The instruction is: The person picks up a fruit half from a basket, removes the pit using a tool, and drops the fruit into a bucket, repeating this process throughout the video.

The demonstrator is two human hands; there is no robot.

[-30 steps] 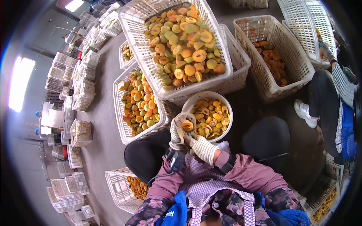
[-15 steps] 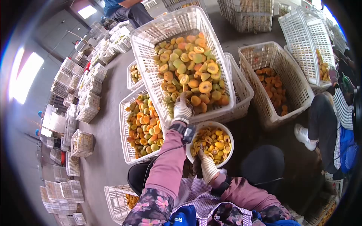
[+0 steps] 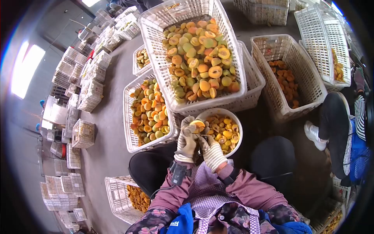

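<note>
My left hand [image 3: 188, 139], in a soiled white glove, is closed round an apricot half [image 3: 197, 124] and holds it up, orange side showing. Against it comes my right hand [image 3: 211, 152], also gloved, its fingers pinched together; whatever they grip is hidden. Both hands are over the near left rim of a white bucket [image 3: 240, 134] filled with yellow apricot pieces [image 3: 224, 134]. Beyond it, a large white crate [image 3: 156, 74] tilts towards me, holding many halved and whole green-orange apricots [image 3: 194, 58].
A second crate of apricots [image 3: 150, 117] stands on the left. To the right, another crate [image 3: 290, 113] contains darker orange halves. Behind my left knee is a crate with orange pieces [image 3: 138, 197]. A seated person [image 3: 339, 132] is at the far right. Stacked crates [image 3: 91, 95] line the left.
My left hand has come back from the tilted crate to my right hand and now holds an apricot half. The view has shifted, so the crates sit higher in it.
</note>
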